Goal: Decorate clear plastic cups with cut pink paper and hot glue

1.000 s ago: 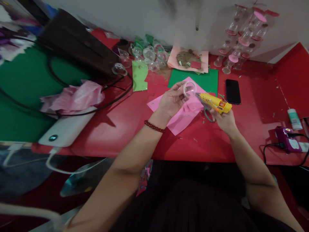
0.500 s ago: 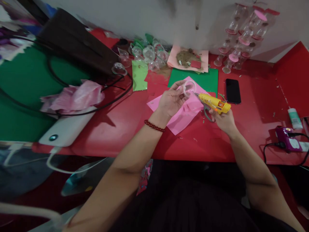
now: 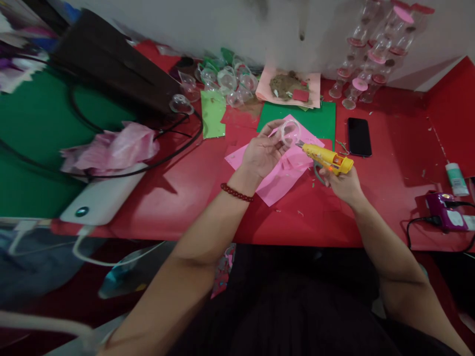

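Observation:
My left hand [image 3: 264, 153] is closed on a small clear plastic cup [image 3: 290, 133], held just above a pink paper sheet [image 3: 282, 173] on the red table [image 3: 178, 198]. My right hand [image 3: 343, 184] grips a yellow glue gun [image 3: 326, 158]. Its nozzle points left and touches the cup's rim. Grey scissor handles [image 3: 318, 176] show under the gun.
A green sheet [image 3: 319, 121] and a black phone [image 3: 359, 137] lie behind the hands. Several clear cups [image 3: 230, 84] and a paper with brown material [image 3: 287, 89] sit at the back. Stacked cups [image 3: 371, 54] stand at back right. A pink bag [image 3: 115, 148], cables and a white device [image 3: 100, 198] are left.
The glue gun's nozzle has moved left and up to meet the cup's rim. The view has shifted slightly; the left hand holds the cup almost still.

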A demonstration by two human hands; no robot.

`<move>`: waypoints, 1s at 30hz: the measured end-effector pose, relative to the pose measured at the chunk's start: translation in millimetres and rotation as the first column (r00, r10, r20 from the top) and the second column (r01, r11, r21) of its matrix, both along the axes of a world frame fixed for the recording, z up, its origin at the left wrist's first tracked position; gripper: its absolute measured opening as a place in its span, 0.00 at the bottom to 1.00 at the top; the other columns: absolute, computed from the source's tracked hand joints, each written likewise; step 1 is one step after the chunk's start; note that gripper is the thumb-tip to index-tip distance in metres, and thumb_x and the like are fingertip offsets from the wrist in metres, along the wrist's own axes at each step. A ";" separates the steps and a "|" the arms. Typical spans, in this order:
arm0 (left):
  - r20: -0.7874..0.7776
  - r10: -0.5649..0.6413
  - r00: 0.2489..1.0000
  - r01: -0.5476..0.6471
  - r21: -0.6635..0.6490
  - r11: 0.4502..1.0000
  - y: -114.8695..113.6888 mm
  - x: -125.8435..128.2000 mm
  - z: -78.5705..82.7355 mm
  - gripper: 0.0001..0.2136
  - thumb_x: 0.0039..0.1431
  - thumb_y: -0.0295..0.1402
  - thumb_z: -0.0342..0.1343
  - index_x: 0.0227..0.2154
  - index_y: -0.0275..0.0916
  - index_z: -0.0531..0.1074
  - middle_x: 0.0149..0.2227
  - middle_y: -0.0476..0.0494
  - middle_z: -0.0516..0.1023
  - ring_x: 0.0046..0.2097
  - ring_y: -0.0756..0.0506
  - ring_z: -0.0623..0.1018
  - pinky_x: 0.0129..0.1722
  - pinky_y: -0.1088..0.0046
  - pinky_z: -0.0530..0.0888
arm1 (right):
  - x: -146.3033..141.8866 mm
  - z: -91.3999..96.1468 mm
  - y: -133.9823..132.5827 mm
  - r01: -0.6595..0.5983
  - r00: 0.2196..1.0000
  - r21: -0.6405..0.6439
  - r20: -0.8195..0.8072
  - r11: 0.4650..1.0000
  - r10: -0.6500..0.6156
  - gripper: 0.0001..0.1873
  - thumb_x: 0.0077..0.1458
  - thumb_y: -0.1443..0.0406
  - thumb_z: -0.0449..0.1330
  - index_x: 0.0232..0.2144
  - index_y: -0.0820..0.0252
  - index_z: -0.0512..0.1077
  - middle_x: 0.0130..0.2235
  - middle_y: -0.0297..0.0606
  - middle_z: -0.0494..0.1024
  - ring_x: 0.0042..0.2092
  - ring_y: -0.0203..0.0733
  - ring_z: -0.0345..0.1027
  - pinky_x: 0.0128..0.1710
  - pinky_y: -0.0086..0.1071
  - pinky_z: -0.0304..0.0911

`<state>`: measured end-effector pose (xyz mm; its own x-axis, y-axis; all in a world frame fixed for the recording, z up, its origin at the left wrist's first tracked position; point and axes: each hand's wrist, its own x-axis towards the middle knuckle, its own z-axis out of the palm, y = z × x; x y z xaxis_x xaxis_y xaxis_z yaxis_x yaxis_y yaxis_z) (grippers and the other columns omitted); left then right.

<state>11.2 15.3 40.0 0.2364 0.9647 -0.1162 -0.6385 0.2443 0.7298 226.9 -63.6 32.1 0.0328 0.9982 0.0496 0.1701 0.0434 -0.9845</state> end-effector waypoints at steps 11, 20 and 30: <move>0.020 -0.017 1.000 0.017 0.002 1.000 -1.9 2.0 2.7 0.26 0.58 0.21 0.62 0.58 0.52 0.76 0.56 0.48 0.84 0.53 0.47 0.85 0.47 0.75 0.81 | 2.6 0.7 -0.4 0.013 0.998 0.031 0.057 0.999 -0.015 0.20 0.49 0.47 0.72 0.29 0.57 0.77 0.17 0.26 0.65 0.20 0.31 0.55 0.19 0.29 0.55; 0.012 -0.026 1.000 0.026 0.029 0.999 -0.2 1.0 -0.7 0.21 0.59 0.19 0.59 0.52 0.45 0.78 0.55 0.46 0.84 0.54 0.48 0.84 0.49 0.76 0.80 | 3.2 3.0 1.4 0.075 0.994 0.023 0.082 0.997 -0.076 0.21 0.48 0.47 0.70 0.22 0.55 0.71 0.15 0.27 0.65 0.19 0.31 0.56 0.18 0.28 0.54; -0.037 -0.034 0.999 0.036 0.060 0.998 4.2 -2.9 -6.8 0.22 0.60 0.22 0.60 0.55 0.48 0.77 0.57 0.47 0.84 0.56 0.46 0.84 0.52 0.73 0.80 | -0.8 3.1 -2.4 -0.004 1.000 -0.007 0.026 1.000 0.004 0.19 0.48 0.49 0.73 0.32 0.58 0.79 0.17 0.24 0.65 0.20 0.30 0.54 0.20 0.29 0.55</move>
